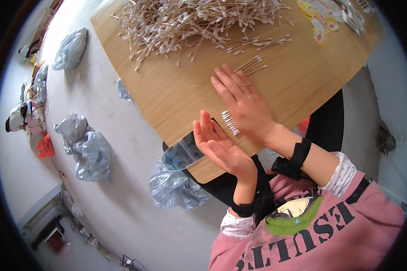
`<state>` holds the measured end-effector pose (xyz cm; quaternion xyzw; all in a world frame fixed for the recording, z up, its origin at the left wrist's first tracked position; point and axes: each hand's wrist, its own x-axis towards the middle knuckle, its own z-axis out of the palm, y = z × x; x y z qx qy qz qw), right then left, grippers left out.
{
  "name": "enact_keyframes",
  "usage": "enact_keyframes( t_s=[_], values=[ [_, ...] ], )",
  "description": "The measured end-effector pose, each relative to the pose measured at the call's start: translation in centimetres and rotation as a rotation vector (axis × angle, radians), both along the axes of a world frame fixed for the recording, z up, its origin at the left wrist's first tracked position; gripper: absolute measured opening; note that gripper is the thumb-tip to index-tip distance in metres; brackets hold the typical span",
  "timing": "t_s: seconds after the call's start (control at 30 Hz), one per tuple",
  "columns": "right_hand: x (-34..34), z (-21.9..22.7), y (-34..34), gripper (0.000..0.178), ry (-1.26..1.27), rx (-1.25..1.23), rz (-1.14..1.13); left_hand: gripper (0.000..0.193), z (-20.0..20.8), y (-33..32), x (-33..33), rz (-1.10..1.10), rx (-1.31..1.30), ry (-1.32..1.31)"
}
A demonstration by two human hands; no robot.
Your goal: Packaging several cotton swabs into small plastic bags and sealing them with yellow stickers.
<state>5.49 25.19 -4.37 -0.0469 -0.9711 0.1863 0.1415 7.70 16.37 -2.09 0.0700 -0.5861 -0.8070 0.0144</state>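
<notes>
A big heap of cotton swabs [199, 22] with wooden sticks covers the far part of the wooden table. Near the front corner, a small neat row of cotton swab tips [230, 123] shows beside my right hand [248, 106]. That hand is stretched flat, palm down, over the row; the rest of these swabs is hidden under it. A few loose swabs [253, 65] lie just beyond its fingertips. My left hand [224, 149] is at the left end of the row, palm turned up, fingers apart and slightly bent, nothing visible in it.
A clear zip bag [183, 155] lies over the table's [167, 99] front left edge. Yellow-and-white packets [321, 22] lie at the far right. Grey plastic bags [88, 149] sit on the floor to the left, and another bag [172, 187] is below the table corner.
</notes>
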Motion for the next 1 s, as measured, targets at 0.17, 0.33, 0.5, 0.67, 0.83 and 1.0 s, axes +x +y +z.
enact_keyframes(
  t_s=[0.17, 0.33, 0.5, 0.67, 0.83, 1.0],
  values=[
    [-2.3, -0.5, -3.1, 0.056, 0.079, -0.052, 0.028, 0.054, -0.3, -0.5, -2.6, 0.073, 0.06, -0.008],
    [-2.7, -0.9, -3.6, 0.055, 0.054, 0.026, 0.062, 0.052, 0.0, -3.2, -3.3, 0.057, 0.072, -0.04],
    [-2.8, -0.6, -3.2, 0.056, 0.052, 0.033, 0.088, 0.05, 2.1, -10.9, -4.7, -0.061, -0.494, 0.101],
    [-2.9, -0.6, -4.0, 0.055, 0.055, 0.035, 0.097, 0.078, 3.0, -16.2, -5.7, -0.617, -1.314, 0.337],
    [-3.1, -0.3, -6.8, 0.052, 0.064, -0.008, 0.109, 0.075, 3.0, -16.3, -7.3, -0.658, -1.336, 0.447],
    [-3.1, -0.5, -7.3, 0.051, 0.058, -0.028, 0.094, 0.069, 3.2, -15.5, -9.0, -0.818, -1.313, 0.461]
  ],
)
